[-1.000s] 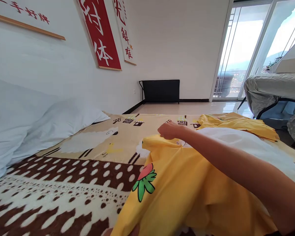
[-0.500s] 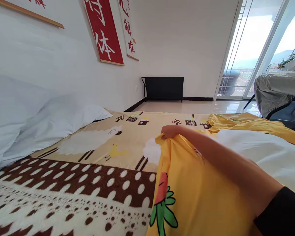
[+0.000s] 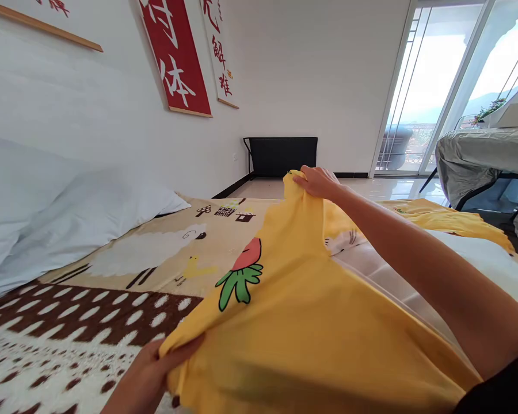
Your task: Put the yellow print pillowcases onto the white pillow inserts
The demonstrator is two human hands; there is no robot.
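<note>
A yellow bedding cloth (image 3: pixel 302 299) with a printed red carrot and green leaves stretches between my two hands. My right hand (image 3: pixel 317 181) pinches its far corner and holds it raised above the bed, arm extended. At the lower left, my left hand (image 3: pixel 149 371) grips the near edge, with the thumb lying over the fabric and the other fingers partly hidden. Underneath is a beige and brown blanket (image 3: pixel 231 236) with sheep and dot patterns. White bedding (image 3: pixel 470 253) lies to the right, beyond my right forearm.
White pillows (image 3: pixel 95 213) lean along the left wall. More yellow cloth (image 3: pixel 449 221) lies crumpled at the bed's far right. A black folded frame (image 3: pixel 282 156) stands against the back wall. At right is a grey-covered piece of furniture (image 3: pixel 479 152) near the glass doors (image 3: pixel 423 103).
My right hand has lifted the cloth's corner up and away from me. My left hand has come into view, holding the near edge, and the cloth is spread wider.
</note>
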